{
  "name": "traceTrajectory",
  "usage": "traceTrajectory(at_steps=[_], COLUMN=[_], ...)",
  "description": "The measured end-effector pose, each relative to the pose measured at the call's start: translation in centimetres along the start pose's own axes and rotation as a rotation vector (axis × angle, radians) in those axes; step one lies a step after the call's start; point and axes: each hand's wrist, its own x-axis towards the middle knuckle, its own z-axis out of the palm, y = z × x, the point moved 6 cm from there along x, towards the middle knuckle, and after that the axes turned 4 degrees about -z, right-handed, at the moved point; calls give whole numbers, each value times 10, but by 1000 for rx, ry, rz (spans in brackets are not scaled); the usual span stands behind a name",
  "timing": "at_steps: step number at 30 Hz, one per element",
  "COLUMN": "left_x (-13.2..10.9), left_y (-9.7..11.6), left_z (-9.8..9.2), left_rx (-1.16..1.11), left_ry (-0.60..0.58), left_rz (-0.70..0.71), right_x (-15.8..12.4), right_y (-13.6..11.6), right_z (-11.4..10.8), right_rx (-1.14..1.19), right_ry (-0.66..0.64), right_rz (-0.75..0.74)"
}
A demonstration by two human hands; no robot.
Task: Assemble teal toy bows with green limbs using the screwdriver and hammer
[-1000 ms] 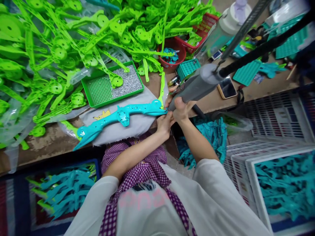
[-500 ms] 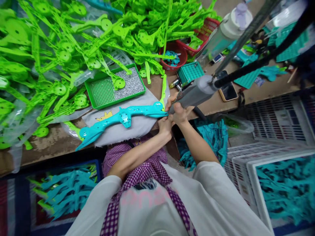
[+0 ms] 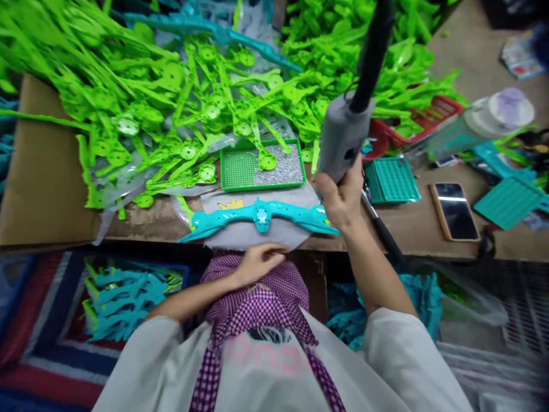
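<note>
Left of the green tray (image 3: 240,186), a heap of bright green plastic parts (image 3: 141,103) covers the worktop (image 3: 424,240) and spreads behind the tray as well. The tray itself holds a green grid on its left half and silvery grains on its right. Just in front of the tray, a long teal plastic piece (image 3: 261,216) lies flat on a grey cloth (image 3: 249,233) at the worktop's near edge. Below the tray and off the worktop, the left hand (image 3: 257,263) hangs loosely curled with fingers half bent, holding nothing, just short of the cloth. Right of the tray, the right hand (image 3: 341,197) is wrapped around the grey powered tool (image 3: 341,137), which stands nearly upright on a dark hose above the teal piece's right end. Farther right of the tray lie a teal grid block (image 3: 392,180) and a phone (image 3: 454,210).
</note>
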Motion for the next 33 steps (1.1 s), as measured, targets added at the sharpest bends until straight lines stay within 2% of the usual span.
traceTrajectory(at_steps=[2,3,4,5,6,8,10,11,13,14,15,17,18,19,20,22,24,27,30,31,33], left_x=[-49,-73,-91,-102,-105,-97,-82,-75,-69,-70,-73,-81,-86,-92,-98,-108,-117,-121,-120,-117,-106], left_y=[13,17,18,16,10,-7,-22,-28,-34,-37,-40,-46,-48,-50,-51,-50,-48,-42,-29,-23,-9], left_z=[-92,-129,-160,-185,-204,-226,-227,-224,-215,-210,-205,-193,-188,-183,-178,-172,-169,-170,-180,-184,-190], left_rx=[302,419,507,545,513,307,50,-54,-192,-237,-271,-329,-354,-376,-393,-409,-413,-432,-525,-588,-735], left_ry=[546,757,908,991,1002,909,801,784,837,886,931,985,991,990,986,988,1005,1053,1127,1115,970], left_rz=[259,326,350,326,270,126,27,9,12,17,17,10,8,11,18,40,68,112,216,250,255], right_x=[6,7,9,10,12,16,15,9,-15,-34,-57,-118,-148,-171,-184,-195,-193,-186,-179,-177,-175], right_y=[-10,-12,-12,-11,-9,-8,-11,-16,-27,-31,-33,-37,-43,-49,-55,-60,-66,-79,-89,-91,-94], right_z=[17,27,37,47,56,71,78,78,78,82,92,141,164,183,200,225,240,250,253,254,255], right_rx=[15,28,45,63,80,102,94,76,55,73,146,478,656,809,918,1024,1048,1095,1147,1160,1180], right_ry=[-10,-10,-7,2,11,18,32,55,96,80,15,-398,-519,-556,-553,-470,-432,-491,-499,-496,-498], right_rz=[-31,-34,-27,-17,-5,14,26,36,109,192,315,728,945,1110,1204,1321,1381,1430,1432,1427,1423])
